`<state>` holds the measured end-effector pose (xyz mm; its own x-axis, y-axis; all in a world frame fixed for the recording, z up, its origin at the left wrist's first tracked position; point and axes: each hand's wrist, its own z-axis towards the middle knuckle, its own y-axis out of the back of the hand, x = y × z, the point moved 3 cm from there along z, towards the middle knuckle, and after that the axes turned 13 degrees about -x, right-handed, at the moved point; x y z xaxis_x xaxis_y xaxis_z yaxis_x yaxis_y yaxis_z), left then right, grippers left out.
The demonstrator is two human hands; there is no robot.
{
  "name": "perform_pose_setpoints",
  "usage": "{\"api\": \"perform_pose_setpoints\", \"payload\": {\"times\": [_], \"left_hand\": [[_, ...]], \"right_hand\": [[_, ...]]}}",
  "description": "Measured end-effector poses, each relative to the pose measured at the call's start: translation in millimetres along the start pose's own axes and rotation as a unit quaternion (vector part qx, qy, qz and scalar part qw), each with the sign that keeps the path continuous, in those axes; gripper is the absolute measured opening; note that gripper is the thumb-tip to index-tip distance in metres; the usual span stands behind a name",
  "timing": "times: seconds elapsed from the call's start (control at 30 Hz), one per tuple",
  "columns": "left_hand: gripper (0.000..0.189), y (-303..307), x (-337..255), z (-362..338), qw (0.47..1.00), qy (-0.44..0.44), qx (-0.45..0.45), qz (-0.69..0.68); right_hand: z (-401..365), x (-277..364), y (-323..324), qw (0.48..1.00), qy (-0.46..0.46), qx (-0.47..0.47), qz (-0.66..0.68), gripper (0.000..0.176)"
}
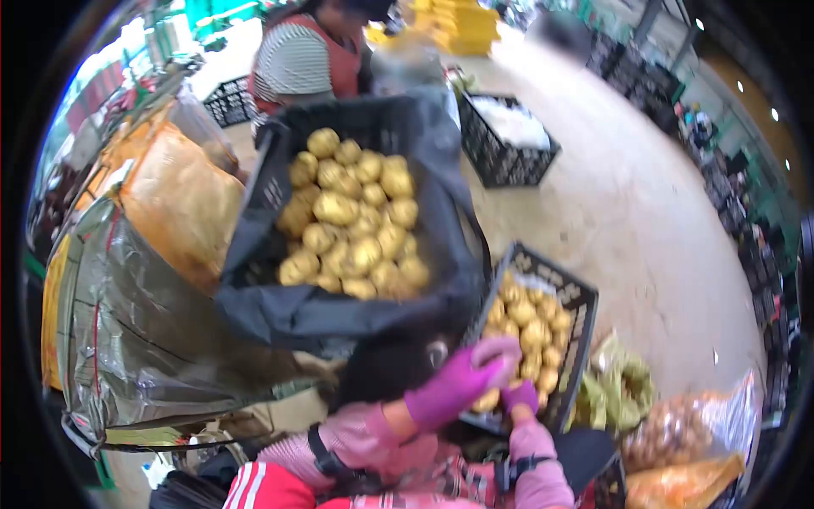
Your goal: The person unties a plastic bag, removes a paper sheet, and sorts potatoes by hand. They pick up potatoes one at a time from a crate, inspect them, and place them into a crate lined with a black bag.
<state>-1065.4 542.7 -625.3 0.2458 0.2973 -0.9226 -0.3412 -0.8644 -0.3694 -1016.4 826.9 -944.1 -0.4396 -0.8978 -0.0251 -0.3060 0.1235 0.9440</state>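
Observation:
My left hand (pixel 468 377), in a purple glove, reaches over the near left part of a black plastic crate (pixel 579 343) of potatoes (pixel 532 332). Its fingers look curled and are blurred; what they hold, if anything, is hidden. Close beside it, low over the same crate, my right hand (pixel 519 396) wears a purple glove too. Its fingers appear closed, and I cannot make out anything inside them. Ahead and to the left stands a larger crate with a black cloth lining (pixel 339 318), holding a heap of potatoes (pixel 352 216).
A person (pixel 297 64) in a striped top stands beyond the lined crate. A black crate (pixel 513 174) with white contents sits on the floor. Bagged produce (pixel 670 437) and a yellow-green sack (pixel 615 386) lie at right; a plastic-covered stack (pixel 136 314) stands at left.

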Motion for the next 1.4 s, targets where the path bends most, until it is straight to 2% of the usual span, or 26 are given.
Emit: {"api": "perform_pose_setpoints", "payload": {"times": [0.03, 0.07, 0.13, 0.17, 0.2, 0.23, 0.27, 0.3, 0.33, 0.4, 0.43, 0.5, 0.53, 0.57, 0.6, 0.63, 0.67, 0.73, 0.83, 0.93, 1.03, 1.1, 1.17, 1.27, 1.3, 1.4], "left_hand": [[0.033, -3, 6, 3, 1.000, 0.018, -0.007, -0.012], [0.034, -6, 13, 4, 0.999, 0.022, -0.009, -0.038], [0.036, -7, 12, 9, 0.997, -0.051, 0.018, 0.049], [0.038, -7, 8, 7, 0.999, -0.008, 0.030, 0.024], [0.040, -8, 5, 4, 0.998, 0.037, 0.042, 0.002], [0.042, -7, 8, 5, 1.000, 0.011, 0.011, 0.012], [0.044, -5, 16, 5, 0.999, -0.012, -0.022, 0.024], [0.046, -3, 22, 0, 0.997, -0.028, -0.055, 0.036], [0.051, 0, 19, -3, 0.997, 0.001, -0.072, 0.014], [0.052, 3, 12, -3, 0.991, -0.006, -0.130, 0.018], [0.052, 5, 5, -3, 0.991, -0.012, -0.126, 0.033], [0.050, 7, -11, -2, 0.997, -0.003, -0.079, 0.016], [0.053, 11, 23, 0, 0.990, 0.071, -0.069, -0.101], [0.058, -1, -12, -11, 0.953, 0.253, -0.025, -0.167], [0.061, -10, -12, -13, 0.955, 0.212, 0.046, -0.201], [0.062, -9, 4, -4, 0.956, 0.210, 0.049, -0.198], [0.064, -8, -9, -7, 0.967, 0.185, 0.033, -0.173], [0.062, -7, -30, -13, 0.977, 0.138, 0.008, -0.164], [0.063, -8, -30, -16, 0.987, 0.047, -0.013, -0.155], [0.063, -6, -31, -11, 0.991, -0.009, -0.001, -0.130], [0.060, -4, -21, -4, 0.988, -0.044, 0.011, -0.148], [0.057, 4, -19, -3, 0.992, -0.124, -0.005, -0.018], [0.056, 4, -19, -4, 0.986, -0.162, -0.006, 0.039], [0.055, 3, -23, -8, 0.989, -0.148, -0.017, 0.004], [0.055, 3, -25, -8, 0.990, -0.137, -0.034, -0.014], [0.059, 0, -29, -8, 0.994, -0.102, -0.036, 0.000]], "right_hand": [[-8, 5, 7, 0.989, -0.127, -0.063, 0.044, 0.081], [-16, 11, 21, 0.977, -0.177, -0.107, 0.053, 0.092], [17, -15, -15, 0.995, -0.085, -0.032, 0.042, 0.085], [25, -22, -18, 0.998, -0.034, 0.008, 0.045, 0.082], [17, -17, 5, 0.990, -0.050, 0.007, 0.129, 0.075], [1, -4, 42, 0.974, -0.066, 0.006, 0.215, 0.068], [-15, 8, 80, 0.952, -0.081, 0.006, 0.296, 0.062], [-22, 15, 87, 0.879, -0.106, -0.012, 0.465, 0.060], [-32, 21, 97, 0.776, -0.132, -0.031, 0.616, 0.058], [-77, 57, 169, 0.743, 0.013, -0.133, 0.656, 0.052], [-107, 78, 212, 0.726, 0.070, -0.179, 0.660, 0.051], [-150, 113, 278, 0.709, 0.103, -0.246, 0.653, 0.048], [-157, 116, 286, 0.744, 0.108, -0.289, 0.593, 0.047], [-170, 127, 307, 0.731, 0.155, -0.335, 0.574, 0.046], [-181, 135, 321, 0.730, 0.134, -0.327, 0.585, 0.044], [-183, 137, 325, 0.708, 0.144, -0.336, 0.605, 0.041], [-172, 131, 316, 0.673, 0.187, -0.381, 0.605, 0.042], [-170, 126, 317, 0.625, 0.169, -0.310, 0.696, 0.049], [-178, 129, 330, 0.697, 0.198, -0.300, 0.621, 0.058], [-182, 131, 329, 0.720, 0.224, -0.339, 0.562, 0.064], [-185, 128, 331, 0.703, 0.216, -0.298, 0.608, 0.064], [-184, 130, 333, 0.693, 0.219, -0.286, 0.624, 0.062], [-182, 132, 336, 0.686, 0.226, -0.294, 0.626, 0.057], [-179, 131, 345, 0.709, 0.210, -0.297, 0.604, 0.050], [-180, 131, 347, 0.702, 0.215, -0.326, 0.596, 0.047], [-183, 131, 351, 0.697, 0.193, -0.313, 0.615, 0.047]]}}
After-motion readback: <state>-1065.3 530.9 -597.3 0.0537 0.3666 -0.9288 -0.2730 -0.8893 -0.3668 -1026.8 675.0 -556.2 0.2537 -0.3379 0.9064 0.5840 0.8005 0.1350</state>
